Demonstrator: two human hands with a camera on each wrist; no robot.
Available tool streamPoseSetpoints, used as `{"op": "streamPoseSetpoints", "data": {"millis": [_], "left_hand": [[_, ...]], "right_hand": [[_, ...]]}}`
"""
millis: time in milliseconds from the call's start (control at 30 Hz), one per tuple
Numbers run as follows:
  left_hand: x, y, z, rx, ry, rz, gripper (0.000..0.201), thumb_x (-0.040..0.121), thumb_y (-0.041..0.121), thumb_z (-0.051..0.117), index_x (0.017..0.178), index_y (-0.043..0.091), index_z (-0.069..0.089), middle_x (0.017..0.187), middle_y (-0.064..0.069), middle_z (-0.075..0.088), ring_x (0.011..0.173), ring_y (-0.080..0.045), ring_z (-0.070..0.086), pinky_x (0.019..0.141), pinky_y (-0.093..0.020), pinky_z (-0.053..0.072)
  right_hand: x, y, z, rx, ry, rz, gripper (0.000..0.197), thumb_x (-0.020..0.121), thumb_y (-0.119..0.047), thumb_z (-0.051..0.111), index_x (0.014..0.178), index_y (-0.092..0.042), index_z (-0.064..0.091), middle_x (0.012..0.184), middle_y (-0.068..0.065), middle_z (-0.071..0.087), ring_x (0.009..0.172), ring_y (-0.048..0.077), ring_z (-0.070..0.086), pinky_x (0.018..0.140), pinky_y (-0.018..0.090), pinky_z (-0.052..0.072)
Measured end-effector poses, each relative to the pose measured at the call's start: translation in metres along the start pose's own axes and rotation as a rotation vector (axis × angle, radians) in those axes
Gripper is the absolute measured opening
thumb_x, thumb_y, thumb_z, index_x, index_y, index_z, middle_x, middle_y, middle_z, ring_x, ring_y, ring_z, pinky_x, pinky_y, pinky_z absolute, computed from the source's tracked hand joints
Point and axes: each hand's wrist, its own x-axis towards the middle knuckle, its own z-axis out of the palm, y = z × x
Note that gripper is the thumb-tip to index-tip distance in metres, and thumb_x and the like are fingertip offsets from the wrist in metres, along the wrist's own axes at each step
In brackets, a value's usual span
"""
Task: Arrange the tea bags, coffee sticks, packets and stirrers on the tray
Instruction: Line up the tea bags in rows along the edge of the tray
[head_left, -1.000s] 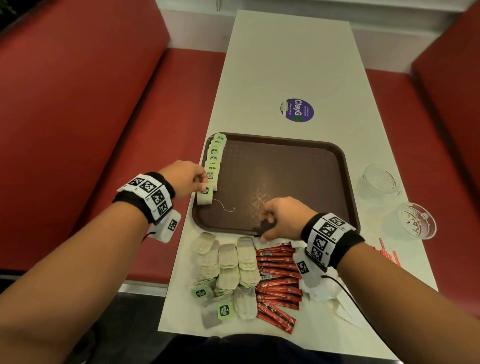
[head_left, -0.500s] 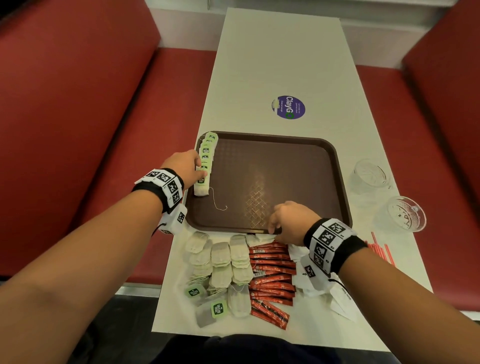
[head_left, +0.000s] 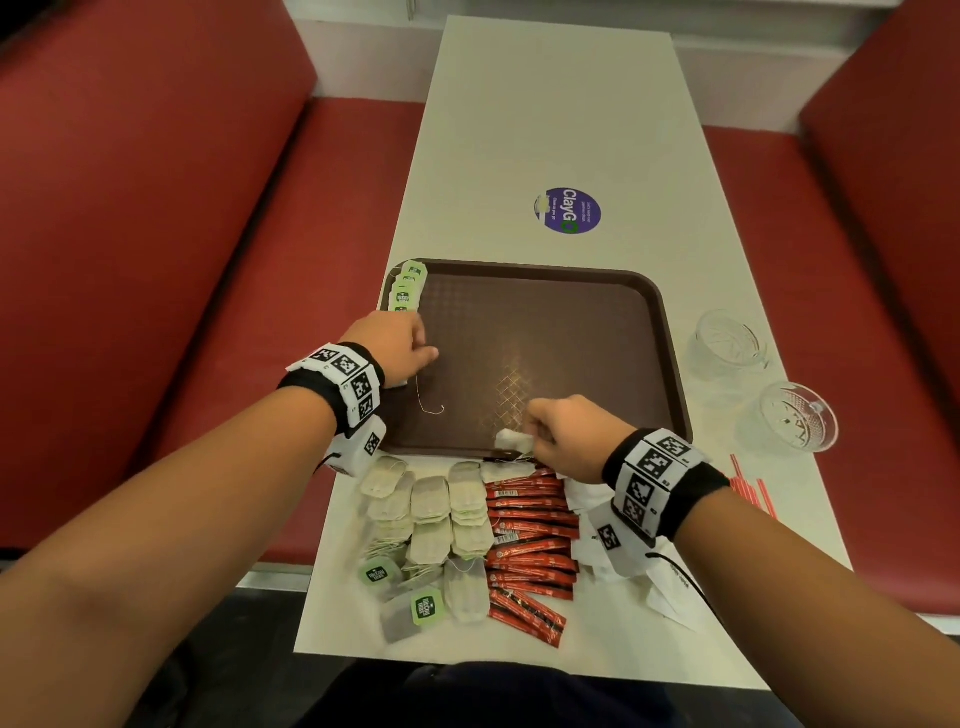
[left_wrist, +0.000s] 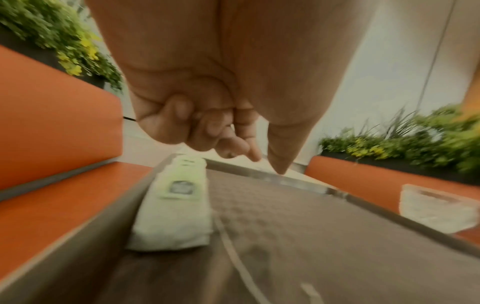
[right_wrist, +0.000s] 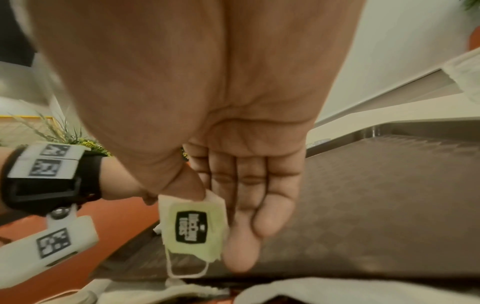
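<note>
A brown tray (head_left: 670, 332) lies mid-table. A row of green-tagged tea bags (head_left: 408, 288) runs along its left edge, also seen in the left wrist view as the row (left_wrist: 176, 205). My left hand (head_left: 415, 348) hovers over the row's near end, fingers curled and holding nothing (left_wrist: 259, 160). My right hand (head_left: 535, 434) pinches one tea bag (head_left: 514, 442) over the tray's near rim; thumb and forefinger grip its top (right_wrist: 194, 224). Loose tea bags (head_left: 431, 514), red coffee sticks (head_left: 530, 540), white packets (head_left: 592, 499) and red stirrers (head_left: 753, 488) lie on the table.
Two glass cups (head_left: 727, 343) (head_left: 795, 415) stand right of the tray. A purple round sticker (head_left: 569, 210) lies on the white table (head_left: 545, 104) beyond it. Red bench seats (head_left: 156, 260) flank both sides. A loose string (head_left: 428, 400) trails on the tray.
My right hand has picked a tea bag from the pile's far edge and holds it at the tray's near rim. My left hand has shifted slightly right over the row's near end.
</note>
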Motion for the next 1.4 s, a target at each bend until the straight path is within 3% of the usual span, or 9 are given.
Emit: {"op": "streamPoseSetpoints", "data": {"millis": [167,300,500,600,700,900,1067,1200,1400], "left_hand": [[-0.049,0.042,0.007,-0.09,-0.201,0.354,0.016,0.088,0.045,0.067,0.091,0.03,0.07,0.087,0.013,0.066,0.082,-0.005,0.062,0.076,-0.025,0.05],[-0.071,0.065,0.027,0.005,-0.319,0.482,0.021,0.087,0.047,0.067,0.095,0.029,0.073,0.088,0.014,0.07,0.082,-0.004,0.064,0.075,-0.023,0.048],[-0.075,0.081,0.049,0.105,-0.305,0.483,0.028,0.082,0.057,0.067,0.096,0.033,0.068,0.085,0.016,0.067,0.082,-0.009,0.064,0.076,-0.03,0.053],[-0.077,0.087,0.05,0.163,-0.261,0.51,0.018,0.088,0.042,0.063,0.1,0.031,0.07,0.089,0.014,0.068,0.086,-0.014,0.065,0.076,-0.03,0.052],[-0.078,0.086,0.043,0.161,-0.225,0.527,0.019,0.089,0.028,0.057,0.1,0.028,0.072,0.095,0.008,0.072,0.088,-0.016,0.066,0.079,-0.033,0.054],[-0.078,0.06,0.025,-0.103,-0.171,0.472,0.01,0.092,0.027,0.061,0.097,0.027,0.071,0.085,0.013,0.068,0.078,-0.004,0.06,0.076,-0.026,0.05],[-0.081,0.039,0.009,-0.401,-0.044,0.45,0.007,0.092,0.025,0.069,0.092,0.031,0.068,0.076,0.016,0.066,0.071,0.004,0.059,0.064,-0.005,0.039],[-0.083,0.029,0.001,-0.587,0.047,0.423,0.007,0.092,0.021,0.069,0.091,0.028,0.069,0.077,0.009,0.069,0.071,-0.006,0.063,0.069,-0.019,0.05],[-0.087,0.018,-0.009,-0.67,0.052,0.399,0.014,0.087,0.016,0.074,0.095,0.027,0.071,0.083,0.004,0.071,0.074,-0.016,0.065,0.069,-0.024,0.053]], "right_hand": [[0.0,0.008,-0.001,0.021,0.082,0.043,0.024,0.094,-0.004,0.039,0.095,-0.024,0.052,0.086,0.002,0.062,0.075,0.022,0.061,0.072,0.042,0.056],[-0.005,0.011,-0.002,0.002,0.098,0.048,0.036,0.09,0.004,0.043,0.099,-0.03,0.046,0.094,0.0,0.062,0.08,0.021,0.06,0.074,0.041,0.055],[-0.009,0.011,-0.005,0.159,0.138,0.028,0.013,0.101,-0.015,0.053,0.092,-0.019,0.06,0.095,0.002,0.064,0.066,0.015,0.066,0.064,0.031,0.053],[-0.011,0.012,-0.002,0.197,0.114,0.029,0.015,0.098,-0.008,0.055,0.102,-0.016,0.067,0.093,-0.001,0.065,0.066,0.011,0.065,0.057,0.025,0.057],[-0.013,0.012,0.0,0.11,0.109,0.005,0.032,0.097,-0.002,0.044,0.113,-0.018,0.067,0.093,-0.003,0.063,0.078,0.01,0.061,0.064,0.015,0.044],[-0.014,0.007,-0.004,0.082,0.109,-0.063,0.049,0.083,0.014,0.045,0.1,-0.026,0.068,0.103,-0.005,0.067,0.096,0.014,0.062,0.087,0.03,0.051],[-0.007,-0.007,-0.01,0.224,0.177,-0.046,0.029,0.094,-0.002,0.042,0.09,-0.025,0.059,0.087,0.002,0.066,0.081,0.02,0.061,0.071,0.03,0.046],[-0.005,-0.024,-0.013,0.288,0.197,-0.141,0.002,0.094,-0.026,0.06,0.094,-0.024,0.06,0.082,-0.003,0.063,0.075,0.016,0.06,0.069,0.032,0.048],[0.021,-0.046,-0.016,0.148,0.353,-0.229,0.014,0.094,-0.024,0.062,0.086,-0.015,0.068,0.085,0.0,0.061,0.078,0.017,0.056,0.071,0.033,0.045]]}}
